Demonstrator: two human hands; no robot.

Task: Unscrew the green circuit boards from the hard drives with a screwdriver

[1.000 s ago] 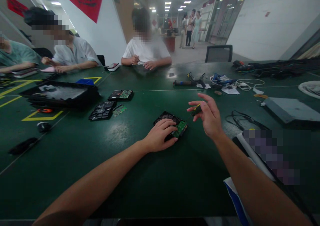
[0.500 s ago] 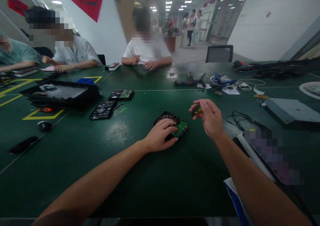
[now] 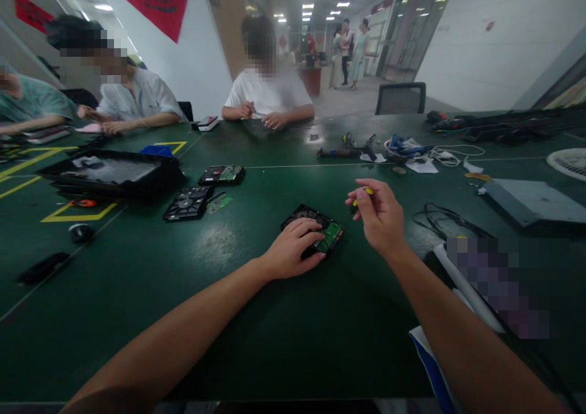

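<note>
A black hard drive (image 3: 315, 221) with a green circuit board facing up lies on the green table (image 3: 220, 316) in front of me. My left hand (image 3: 293, 249) rests flat on its near side, fingers pressed onto the board. Just right of the drive, my right hand (image 3: 378, 215) hovers above the table with its fingers closed around a small screwdriver (image 3: 361, 198) with a black and yellow handle. The tool's tip is hidden behind my fingers.
Two more drives (image 3: 187, 202) (image 3: 222, 173) and a loose green board (image 3: 218, 202) lie to the left, beside a black tray (image 3: 110, 171). Cables (image 3: 439, 218), tools (image 3: 348, 151) and a grey case (image 3: 531, 200) sit to the right. Other people sit across the table.
My right hand's fingers, spread a second ago, have curled around the screwdriver, and the hand has shifted slightly left toward the drive. My left hand has stayed on the drive.
</note>
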